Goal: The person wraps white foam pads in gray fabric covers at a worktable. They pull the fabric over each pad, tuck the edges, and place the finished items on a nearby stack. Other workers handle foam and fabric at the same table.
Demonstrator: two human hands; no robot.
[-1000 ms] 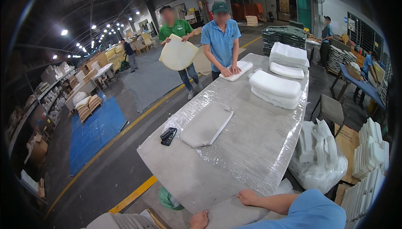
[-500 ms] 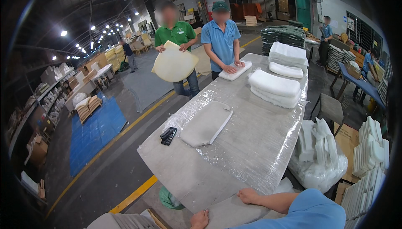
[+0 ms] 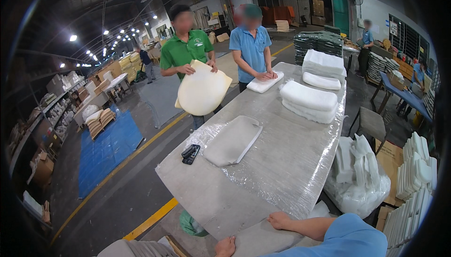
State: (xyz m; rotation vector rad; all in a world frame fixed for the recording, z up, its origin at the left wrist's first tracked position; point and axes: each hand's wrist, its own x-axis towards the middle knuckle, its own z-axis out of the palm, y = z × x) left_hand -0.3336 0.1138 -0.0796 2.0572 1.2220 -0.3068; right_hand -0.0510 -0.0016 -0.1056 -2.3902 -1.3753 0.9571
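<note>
A grey fabric piece (image 3: pixel 263 239) lies at the near end of the table, partly cut off by the lower edge. My left hand (image 3: pixel 225 246) is closed at its left edge, the fingers curled. On its far right edge my right hand (image 3: pixel 280 220) is closed too, with the fingertips tucked out of sight. Farther up the table rests a grey-topped pad with a white edge (image 3: pixel 233 140). Beside that pad is a small black object (image 3: pixel 190 154), perhaps a stapler or a phone with something on it.
Clear plastic film (image 3: pixel 300 163) covers much of the table. White padding stacks (image 3: pixel 308 101) stand at its far end. A co-worker in blue (image 3: pixel 251 50) presses a white pad; another in green (image 3: pixel 188 52) holds a cream foam sheet (image 3: pixel 204 88). Bagged padding (image 3: pixel 359 177) sits at the right.
The co-worker in green has shifted, carrying the foam sheet slightly to the right and lower. The co-worker in blue has brought both hands together on the white pad. My hands stay nearly still.
</note>
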